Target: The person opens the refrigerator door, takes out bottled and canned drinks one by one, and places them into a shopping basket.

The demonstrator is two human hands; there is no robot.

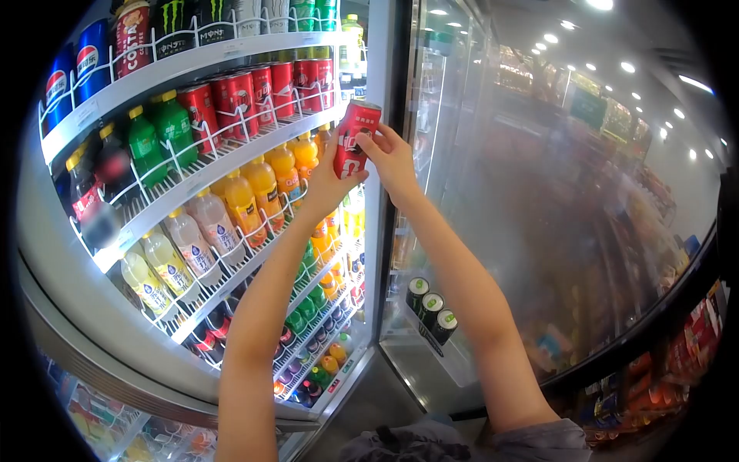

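A red can (356, 127) is held up in front of the fridge's right edge, tilted a little. My left hand (329, 185) wraps its lower left side, with the thumb under the can. My right hand (389, 159) holds the can from the right, its fingers across the front. Behind and left of the can, a row of red cans (235, 104) stands on a wire-fronted shelf (192, 179), with green bottles (146, 146) further left.
The open glass door (523, 215) spreads to the right, with three dark cans (431, 308) in its lower rack. Lower shelves hold orange bottles (242, 202) and pale bottles (185, 240). Above are black cans (173, 27). Packaged goods (654, 377) lie at the lower right.
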